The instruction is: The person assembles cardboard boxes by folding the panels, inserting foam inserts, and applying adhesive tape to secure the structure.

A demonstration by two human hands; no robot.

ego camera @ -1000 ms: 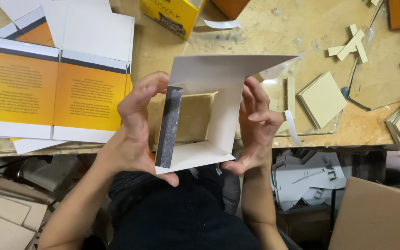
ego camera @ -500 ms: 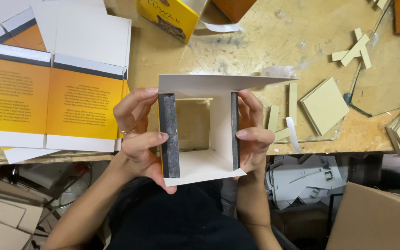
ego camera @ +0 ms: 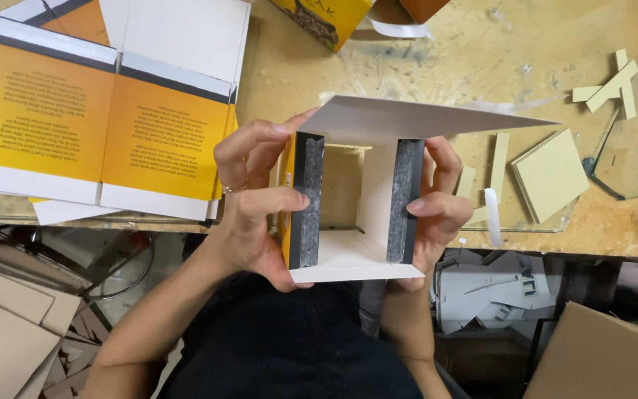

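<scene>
Both hands hold a half-folded box [ego camera: 356, 199] up in front of the body, just above the near edge of the desk [ego camera: 437, 59]. The box is open toward the camera, white inside, with two dark grey strips running down its side walls and an orange outer face showing at its left edge. Its top flap sticks out flat, pointing to the right over the desk.

The left hand [ego camera: 256, 203] is wrapped around the left wall of the box, thumb pressed on the dark strip, fingers curled over the upper corner (a ring shows on one finger). The right hand [ego camera: 437, 207] grips the right wall the same way, thumb on the other dark strip and fingers behind the wall.

To the left on the desk lies a stack of flat unfolded boxes [ego camera: 97, 125], orange with white and black bands, partly overhanging the edge. A yellow folded box [ego camera: 319, 18] sits at the top edge of the view. To the right lie small square cardboard pieces [ego camera: 551, 174] and a few narrow cardboard strips [ego camera: 611, 85], well apart from the hands. Below the desk, brown cardboard sheets [ego camera: 9, 318] lean at the lower left.
</scene>
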